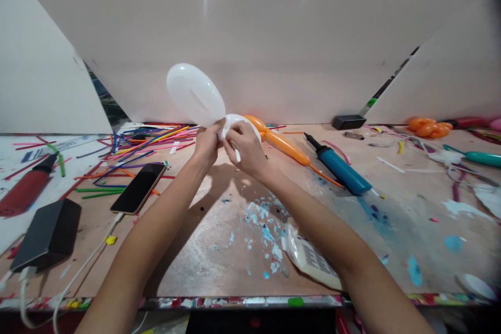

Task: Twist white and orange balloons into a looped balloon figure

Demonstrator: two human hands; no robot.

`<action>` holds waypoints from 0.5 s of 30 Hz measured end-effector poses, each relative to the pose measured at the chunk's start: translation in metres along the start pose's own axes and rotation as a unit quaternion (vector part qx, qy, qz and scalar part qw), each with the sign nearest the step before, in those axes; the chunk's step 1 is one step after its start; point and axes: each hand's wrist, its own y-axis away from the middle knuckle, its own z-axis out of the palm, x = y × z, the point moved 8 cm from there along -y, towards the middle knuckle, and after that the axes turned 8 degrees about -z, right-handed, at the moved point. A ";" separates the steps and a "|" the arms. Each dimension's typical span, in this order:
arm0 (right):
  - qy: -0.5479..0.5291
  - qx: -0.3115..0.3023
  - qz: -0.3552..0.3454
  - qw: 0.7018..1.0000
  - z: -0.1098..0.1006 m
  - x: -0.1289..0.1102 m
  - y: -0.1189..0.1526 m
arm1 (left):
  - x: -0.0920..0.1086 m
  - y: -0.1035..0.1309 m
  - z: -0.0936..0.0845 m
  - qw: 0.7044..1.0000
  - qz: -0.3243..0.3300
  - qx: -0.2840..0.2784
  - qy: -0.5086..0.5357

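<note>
Both hands meet over the middle of the table, closed on a white balloon. A large white loop of it rises up and left from my fingers. My left hand pinches it where the loop narrows. My right hand grips it just beside, with a second white curve behind the knuckles and a short white tail below the fingers. The exact pinch point is hidden by the fingers. Behind my right hand lies an orange balloon, partly inflated, its thin uninflated tail pointing right.
A blue hand pump lies right of the orange balloon. Left are uninflated balloons, a phone, a black box with a cable and a red pump. A plastic packet rests under my right forearm. White panels stand behind.
</note>
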 end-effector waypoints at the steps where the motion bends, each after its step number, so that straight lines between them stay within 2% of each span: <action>1: 0.026 -0.021 -0.007 0.999 0.003 0.000 0.000 | -0.001 -0.004 -0.002 1.000 0.013 -0.005 -0.019; 3: 0.016 -0.076 0.009 0.997 0.009 0.013 -0.001 | 0.000 -0.012 -0.011 0.995 0.050 0.006 -0.087; 5: -0.060 -0.135 0.066 0.987 0.011 0.043 0.004 | 0.001 -0.022 -0.022 0.986 0.063 0.018 -0.152; 6: -0.110 -0.164 0.122 0.973 0.011 0.065 0.011 | 0.000 -0.027 -0.027 0.983 0.060 0.021 -0.170; 8: -0.101 -0.158 0.188 0.964 -0.002 0.107 0.028 | -0.003 -0.034 -0.036 0.983 0.036 0.019 -0.181; 10: 0.017 -0.094 0.280 0.955 -0.028 0.153 0.055 | -0.011 -0.038 -0.040 0.984 -0.007 -0.001 -0.180; 11: 0.071 -0.094 0.322 0.940 -0.035 0.170 0.072 | -0.017 -0.038 -0.040 0.983 -0.031 -0.017 -0.178; 13: 0.090 -0.122 0.389 0.908 -0.035 0.195 0.103 | -0.029 -0.036 -0.038 0.980 -0.083 -0.046 -0.176; 15: 0.052 -0.120 0.405 0.905 -0.032 0.204 0.115 | -0.040 -0.034 -0.037 0.974 -0.127 -0.065 -0.175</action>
